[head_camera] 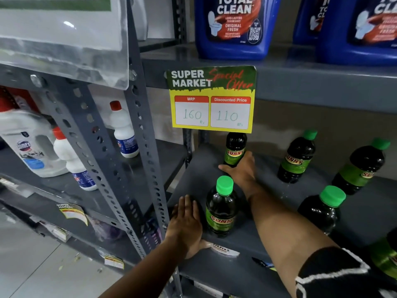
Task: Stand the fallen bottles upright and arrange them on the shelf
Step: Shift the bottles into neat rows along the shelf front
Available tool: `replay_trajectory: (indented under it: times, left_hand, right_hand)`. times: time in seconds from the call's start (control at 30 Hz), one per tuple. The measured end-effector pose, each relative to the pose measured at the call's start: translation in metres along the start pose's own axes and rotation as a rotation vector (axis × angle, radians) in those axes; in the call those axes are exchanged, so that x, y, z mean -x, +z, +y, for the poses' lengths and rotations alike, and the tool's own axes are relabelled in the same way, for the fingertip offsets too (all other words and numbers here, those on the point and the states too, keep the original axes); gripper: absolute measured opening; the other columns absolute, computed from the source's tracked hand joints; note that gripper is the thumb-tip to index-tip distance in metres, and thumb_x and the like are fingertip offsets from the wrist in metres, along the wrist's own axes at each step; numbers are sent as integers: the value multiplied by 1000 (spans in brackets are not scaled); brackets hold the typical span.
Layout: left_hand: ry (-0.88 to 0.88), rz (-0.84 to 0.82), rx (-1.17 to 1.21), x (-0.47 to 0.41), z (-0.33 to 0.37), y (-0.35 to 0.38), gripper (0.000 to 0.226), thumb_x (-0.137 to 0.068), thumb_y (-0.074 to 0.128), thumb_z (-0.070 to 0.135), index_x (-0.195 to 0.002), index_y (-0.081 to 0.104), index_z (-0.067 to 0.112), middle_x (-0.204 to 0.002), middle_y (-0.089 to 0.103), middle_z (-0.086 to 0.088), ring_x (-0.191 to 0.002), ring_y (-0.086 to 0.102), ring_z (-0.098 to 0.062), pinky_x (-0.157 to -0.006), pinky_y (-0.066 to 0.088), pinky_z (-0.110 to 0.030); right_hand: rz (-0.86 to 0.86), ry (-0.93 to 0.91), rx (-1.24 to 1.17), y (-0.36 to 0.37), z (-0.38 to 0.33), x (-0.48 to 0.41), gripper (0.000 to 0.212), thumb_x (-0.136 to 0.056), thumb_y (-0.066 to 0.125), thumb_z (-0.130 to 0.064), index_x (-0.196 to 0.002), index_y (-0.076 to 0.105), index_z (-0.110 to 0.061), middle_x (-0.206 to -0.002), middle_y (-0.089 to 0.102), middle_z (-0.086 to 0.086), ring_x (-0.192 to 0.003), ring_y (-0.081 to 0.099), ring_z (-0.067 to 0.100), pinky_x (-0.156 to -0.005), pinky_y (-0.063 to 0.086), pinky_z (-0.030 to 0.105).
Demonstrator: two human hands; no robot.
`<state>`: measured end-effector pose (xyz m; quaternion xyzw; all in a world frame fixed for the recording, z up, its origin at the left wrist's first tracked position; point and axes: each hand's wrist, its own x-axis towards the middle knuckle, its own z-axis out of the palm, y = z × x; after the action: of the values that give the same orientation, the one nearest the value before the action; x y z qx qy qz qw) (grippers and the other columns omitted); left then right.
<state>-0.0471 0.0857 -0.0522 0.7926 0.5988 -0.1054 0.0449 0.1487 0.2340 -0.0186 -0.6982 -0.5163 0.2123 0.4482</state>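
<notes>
While left hand [186, 220] lies flat, fingers spread, on the shelf [247, 239] front edge, near bottle [220, 208] stands upright just right of it. Right hand [241, 168] wraps the far bottle [234, 150] at the base, placing it at back-left. Three more upright further right. Judged: arranging step; next, let go and align rows.

Dim, even indoor light; glare on the plastic sleeve [64, 35] upper left; edges bend and blur from wide-angle distortion.
</notes>
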Motion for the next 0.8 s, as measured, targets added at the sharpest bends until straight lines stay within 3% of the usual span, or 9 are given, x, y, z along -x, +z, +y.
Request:
replay_trajectory:
  times: [0.1, 0.2, 0.3, 0.37, 0.53, 0.67, 0.8]
  left_hand:
    - [-6, 9, -12, 2, 0, -1, 89, -99, 47, 38, -141, -20, -3, -151, -21, -29, -139, -21, -41, -115, -5, -51]
    - [-6, 18, -9, 1, 0, 0, 81, -101, 42, 33, -143, -17, -3, -154, -17, -28, -141, -18, -42, -117, -2, -53]
    - [9, -3, 52, 0, -1, 0, 101, -93, 50, 51, -144, -18, -1, -152, -24, -25, -141, -20, -41, -118, -1, -52]
    - [18, 2, 71, 2, -2, -1, 115, -85, 55, 64, -144, -19, -1, -149, -28, -22, -140, -22, -40, -118, -2, -52]
    - [14, 50, 46, 6, 0, -2, 119, -81, 55, 69, -145, -15, -3, -155, -17, -28, -142, -15, -42, -117, 0, -52]
    - [-5, 52, 53, 8, 1, -4, 116, -82, 56, 67, -147, -13, -1, -156, -14, -26, -144, -11, -40, -118, 2, -53]
    - [-25, 105, 48, 19, 7, -4, 120, -77, 54, 74, -149, -7, -1, -158, -8, -24, -145, -6, -38, -118, 4, -47]
  right_hand:
    - [-51, 4, 4, -2, -1, 4, 99, -50, 94, -33, -128, 40, -7, -129, 47, 15, -122, 49, 32, -99, 43, 39]
    - [-107, 9, -29, -8, 1, 12, 126, -52, 94, -31, -150, 17, -12, -151, 30, 14, -140, 30, 31, -114, 28, 40]
    - [-133, 8, -32, -18, 7, 22, 131, -59, 92, -25, -153, 2, -9, -160, 15, 14, -148, 16, 28, -118, 16, 37]
    - [-126, 29, -83, -20, 9, 28, 126, -65, 89, -20, -153, 0, -7, -161, 13, 15, -148, 15, 26, -120, 16, 38]
    - [-101, 187, -229, -34, -3, 53, 94, -85, 70, -13, -154, 6, -9, -160, 19, 12, -145, 26, 26, -110, 23, 26]
    - [-74, 147, -318, -56, -17, 90, 72, -94, 59, -19, -152, 18, -9, -157, 28, 13, -143, 30, 26, -104, 25, 24]
    - [-83, 42, -298, -89, -36, 142, 57, -95, 56, -17, -146, 32, -8, -150, 41, 13, -139, 38, 29, -110, 31, 33]
